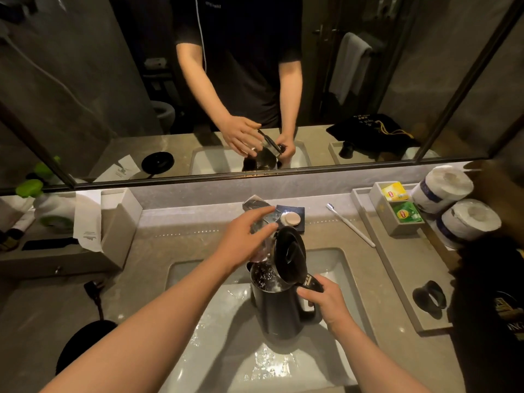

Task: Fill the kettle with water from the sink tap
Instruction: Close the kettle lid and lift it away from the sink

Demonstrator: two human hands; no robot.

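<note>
Bathroom vanity, stone counter (pixel 170 245), white sink (pixel 215 330). Kettle (pixel 280 310): lid up, under tap (pixel 262 211), water bubbling inside. My right hand (pixel 326 304) clamped on its handle; left hand (pixel 249 236) open-fingered on the tap lever. I'd hold level, shut off before brim

Black kettle (pixel 279 310), white sink (pixel 215 336), yellow and green tea packets (pixel 401 204), white toothbrush (pixel 351 225).

Two white toilet-paper rolls (pixel 442 188) (pixel 470 219), two tea-bag packets, yellow (pixel 394 191) and green (pixel 408 212), one white toothbrush (pixel 350 224) and one black kettle (pixel 279 307) are counted.
</note>
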